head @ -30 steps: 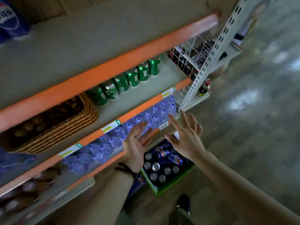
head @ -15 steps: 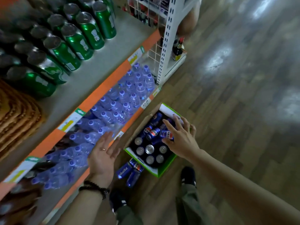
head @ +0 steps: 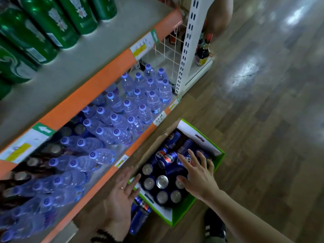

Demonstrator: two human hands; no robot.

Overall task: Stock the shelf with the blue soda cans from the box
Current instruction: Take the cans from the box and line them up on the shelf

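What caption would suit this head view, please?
Open right hand reaches over blue soda cans in a green cardboard box.

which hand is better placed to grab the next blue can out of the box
Right. The right hand is spread directly over the blue cans lying in the box, fingertips nearly on them. The left hand is open at the box's near edge, beside the cans rather than above them.
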